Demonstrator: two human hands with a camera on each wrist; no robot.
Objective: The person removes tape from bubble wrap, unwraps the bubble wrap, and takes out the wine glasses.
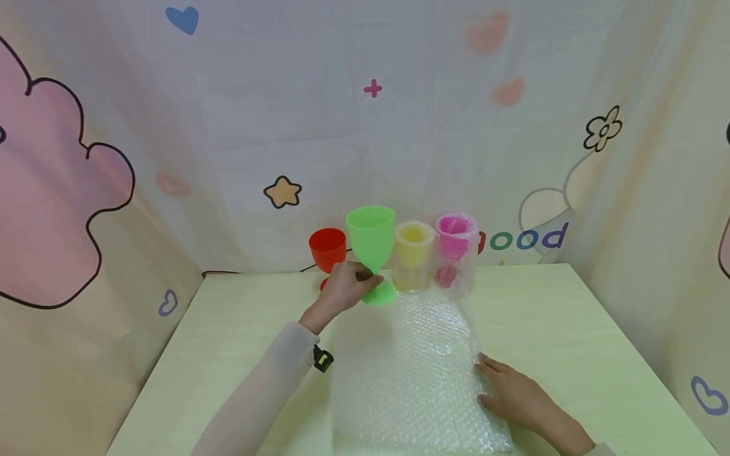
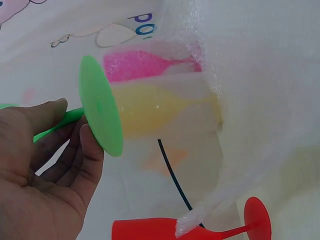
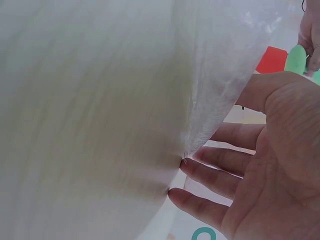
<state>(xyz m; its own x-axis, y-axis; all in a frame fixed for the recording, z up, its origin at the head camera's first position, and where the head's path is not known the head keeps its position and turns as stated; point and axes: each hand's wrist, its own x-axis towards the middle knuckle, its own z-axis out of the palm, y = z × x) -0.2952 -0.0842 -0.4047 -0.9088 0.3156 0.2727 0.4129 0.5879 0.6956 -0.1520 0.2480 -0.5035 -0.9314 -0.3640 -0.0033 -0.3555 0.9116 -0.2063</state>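
My left hand (image 1: 349, 286) pinches the stem of a light green plastic goblet (image 1: 371, 234), held upright above the far end of a bubble wrap sheet (image 1: 410, 380). In the left wrist view, thumb and fingers meet just under the goblet's round base (image 2: 101, 106). At the sheet's right edge, my right hand (image 1: 516, 392) rests with spread, fairly straight fingers; its fingertips touch the edge in the right wrist view. A red goblet (image 1: 328, 248) stands behind the left hand, its stem partly hidden.
Along the back of the table (image 1: 256, 329) stand a yellow goblet (image 1: 414, 247) and a pink goblet (image 1: 455, 237), both wrapped in bubble wrap. A printed curtain (image 1: 319, 114) hangs right behind them and on both sides.
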